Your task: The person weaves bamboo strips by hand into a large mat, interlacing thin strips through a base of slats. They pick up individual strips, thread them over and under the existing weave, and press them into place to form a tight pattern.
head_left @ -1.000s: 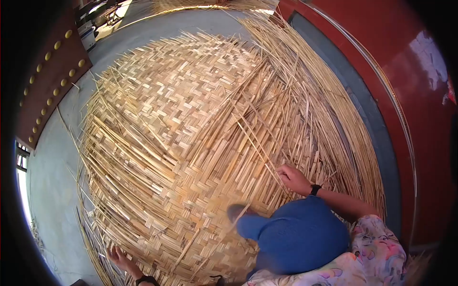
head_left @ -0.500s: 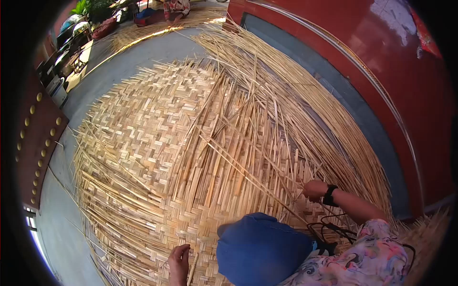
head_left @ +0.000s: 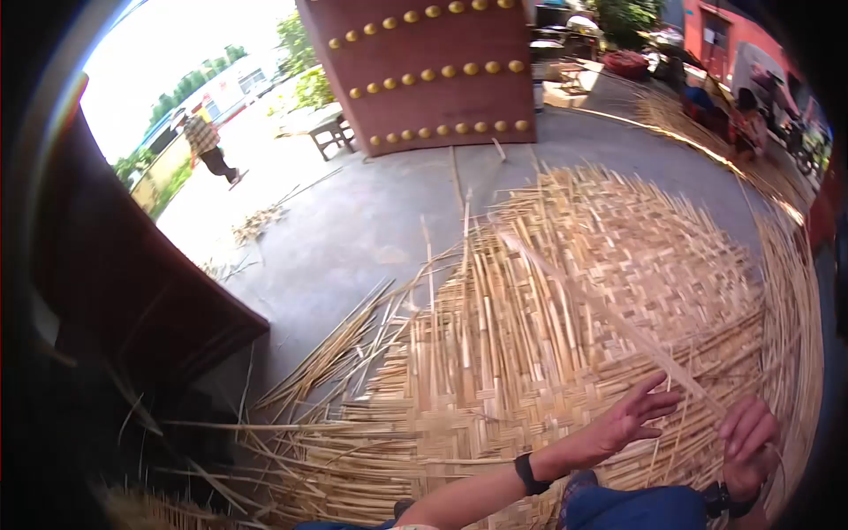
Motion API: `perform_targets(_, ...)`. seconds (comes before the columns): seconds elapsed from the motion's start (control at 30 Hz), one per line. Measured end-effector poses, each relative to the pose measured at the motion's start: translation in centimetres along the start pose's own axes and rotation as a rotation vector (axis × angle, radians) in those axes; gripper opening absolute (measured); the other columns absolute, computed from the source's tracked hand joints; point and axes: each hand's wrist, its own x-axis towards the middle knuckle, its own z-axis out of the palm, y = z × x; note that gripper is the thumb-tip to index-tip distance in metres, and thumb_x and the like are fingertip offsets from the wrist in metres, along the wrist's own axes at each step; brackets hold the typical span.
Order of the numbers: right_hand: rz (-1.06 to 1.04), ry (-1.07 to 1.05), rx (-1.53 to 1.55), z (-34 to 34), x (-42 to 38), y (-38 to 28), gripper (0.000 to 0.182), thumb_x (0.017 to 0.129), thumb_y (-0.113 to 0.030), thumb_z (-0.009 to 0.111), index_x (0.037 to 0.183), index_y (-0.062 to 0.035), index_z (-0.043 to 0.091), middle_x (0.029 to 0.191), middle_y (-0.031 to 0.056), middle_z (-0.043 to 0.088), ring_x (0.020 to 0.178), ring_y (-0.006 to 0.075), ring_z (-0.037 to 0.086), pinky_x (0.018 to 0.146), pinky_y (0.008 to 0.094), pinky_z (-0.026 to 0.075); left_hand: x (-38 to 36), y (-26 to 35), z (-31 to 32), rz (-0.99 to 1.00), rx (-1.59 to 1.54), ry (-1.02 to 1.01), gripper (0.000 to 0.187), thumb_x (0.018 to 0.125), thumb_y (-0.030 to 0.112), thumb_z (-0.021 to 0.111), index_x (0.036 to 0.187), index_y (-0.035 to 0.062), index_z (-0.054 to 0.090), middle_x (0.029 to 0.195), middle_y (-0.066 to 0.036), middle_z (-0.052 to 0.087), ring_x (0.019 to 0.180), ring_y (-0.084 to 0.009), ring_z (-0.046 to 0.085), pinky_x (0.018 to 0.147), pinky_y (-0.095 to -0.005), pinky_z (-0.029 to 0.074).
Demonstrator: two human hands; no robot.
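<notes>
A large herringbone mat point(head_left: 640, 238), woven from flat reed strips, lies on the floor in front of me, its long unwoven ends sticking out along the edges. My right hand point(head_left: 749, 437), at the lower right, is closed on one long reed strip point(head_left: 654, 349). That strip slants up and left above the mat, slightly blurred. Just left of it, my left hand point(head_left: 625, 422) hovers over the mat with its fingers spread, holding nothing. Dark bands circle both wrists. My knees in blue cloth point(head_left: 636, 510) show at the bottom edge.
Loose reeds point(head_left: 331, 349) lie left of the mat; a long bundle point(head_left: 791, 309) lies right. A studded red door point(head_left: 433, 97) stands behind, a dark panel point(head_left: 159, 274) at left. One person point(head_left: 203, 141) walks outside; another person point(head_left: 746, 128) sits at far right.
My view has swung to the left, bringing the doorway into sight. The right hand now holds a long strip aloft. My left hand has come near it, fingers spread.
</notes>
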Motion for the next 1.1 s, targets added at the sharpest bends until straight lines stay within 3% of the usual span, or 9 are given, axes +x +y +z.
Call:
perform_targets(0.07, -0.052, -0.182, -0.110, 1.6, 1.5, 2.3, 0.041, 0.102, -0.037, 0.056, 0.068, -0.0165, 0.043, 0.069, -0.0005, 0.045, 0.065, 0.0167, 0.048, 0.067, 0.0263, 0.046, 0.7, 5.8, -0.7, 0.341, -0.165, 0.279, 0.062, 0.104, 0.047, 0.049, 0.151, 0.0100, 0.033, 0.131, -0.015, 0.061, 0.129, -0.0273, 0.055, 0.114, -0.0489, 0.040)
perform_targets(0.2, 0.386, 0.142, 0.162, 0.5, 1.0, 6.6, 0.025, 0.104, -0.033, 0.051, 0.090, -0.0122, 0.050, 0.079, 0.0002, 0.048, 0.086, 0.0162, 0.055, 0.071, 0.0272, 0.049, -2.2, 11.2, -4.6, 0.749, 0.034, 0.603, 0.028, 0.109, 0.025, 0.045, 0.130, 0.0070, 0.052, 0.109, -0.010, 0.069, 0.108, -0.0222, 0.066, 0.102, -0.0412, 0.052)
perform_targets(0.4, 0.988, 0.559, 0.470, -2.1, -2.7, 15.7, 0.049, 0.105, -0.049, 0.048, 0.133, -0.0086, 0.047, 0.104, 0.0055, 0.057, 0.099, 0.0166, 0.059, 0.077, 0.0297, 0.054, -8.3, 2.8, -9.1, 0.483, 0.019, 1.052, 0.032, 0.109, 0.025, 0.046, 0.130, 0.0026, 0.053, 0.112, -0.011, 0.068, 0.107, -0.0215, 0.067, 0.096, -0.0389, 0.055)
perform_targets(0.5, 1.315, 0.214, 0.143, -2.3, -8.5, 17.6, 0.044, 0.101, -0.035, 0.059, 0.132, -0.0060, 0.046, 0.096, 0.0060, 0.059, 0.084, 0.0168, 0.064, 0.067, 0.0318, 0.058, -12.5, -3.1, -13.8, 0.465, -0.141, 1.305, 0.039, 0.107, 0.031, 0.051, 0.131, -0.0001, 0.052, 0.115, -0.016, 0.065, 0.111, -0.0247, 0.065, 0.096, -0.0392, 0.055)
perform_targets(0.6, 1.195, -0.325, -0.306, -2.3, -21.0, 20.9, 0.039, 0.091, -0.014, 0.064, 0.125, -0.0022, 0.052, 0.101, 0.0087, 0.063, 0.081, 0.0176, 0.064, 0.068, 0.0332, 0.057, -16.8, -7.1, -18.0, 0.170, -0.077, 1.459, 0.054, 0.102, 0.041, 0.059, 0.133, -0.0030, 0.050, 0.121, -0.020, 0.062, 0.119, -0.0279, 0.061, 0.096, -0.0394, 0.055)
perform_targets(0.7, 1.065, -0.845, -0.402, -2.2, -27.0, 17.8, 0.028, 0.089, -0.017, 0.069, 0.111, -0.0015, 0.064, 0.103, 0.0158, 0.064, 0.095, 0.0270, 0.066, 0.083, 0.0390, 0.053, -18.5, -9.8, -14.4, -0.465, 1.219, 0.845, 0.070, 0.088, 0.039, 0.075, 0.138, -0.0021, 0.047, 0.128, -0.022, 0.059, 0.118, -0.0332, 0.059, 0.100, -0.0498, 0.049)
perform_targets(0.77, 1.094, -0.888, -0.484, -2.3, -28.1, 16.2, 0.027, 0.089, -0.018, 0.068, 0.110, -0.0016, 0.064, 0.103, 0.0158, 0.063, 0.095, 0.0275, 0.066, 0.083, 0.0392, 0.053, -18.0, -7.0, -8.6, -0.538, 1.862, 0.458, 0.069, 0.082, 0.033, 0.077, 0.137, 0.0006, 0.051, 0.118, -0.021, 0.063, 0.113, -0.0338, 0.061, 0.100, -0.0510, 0.047)
perform_targets(0.97, 1.103, -0.868, -0.598, -3.3, -29.4, 17.0, 0.026, 0.090, -0.020, 0.068, 0.109, -0.0019, 0.065, 0.101, 0.0158, 0.063, 0.095, 0.0289, 0.065, 0.083, 0.0399, 0.052, -21.0, -12.8, -15.4, -0.764, 1.457, 0.436, 0.037, 0.081, 0.032, 0.076, 0.107, 0.0077, 0.069, 0.105, -0.010, 0.068, 0.110, -0.0277, 0.062, 0.085, -0.0422, 0.048)
perform_targets(1.1, 1.097, -0.845, -0.634, -3.9, -29.5, 17.0, 0.026, 0.091, -0.021, 0.068, 0.108, -0.0020, 0.066, 0.100, 0.0158, 0.063, 0.095, 0.0298, 0.065, 0.084, 0.0403, 0.052, -19.3, -8.3, -13.5, -0.580, 1.966, 0.211, 0.016, 0.089, 0.022, 0.066, 0.096, 0.0075, 0.068, 0.097, -0.007, 0.066, 0.097, -0.0275, 0.064, 0.078, -0.0398, 0.050)
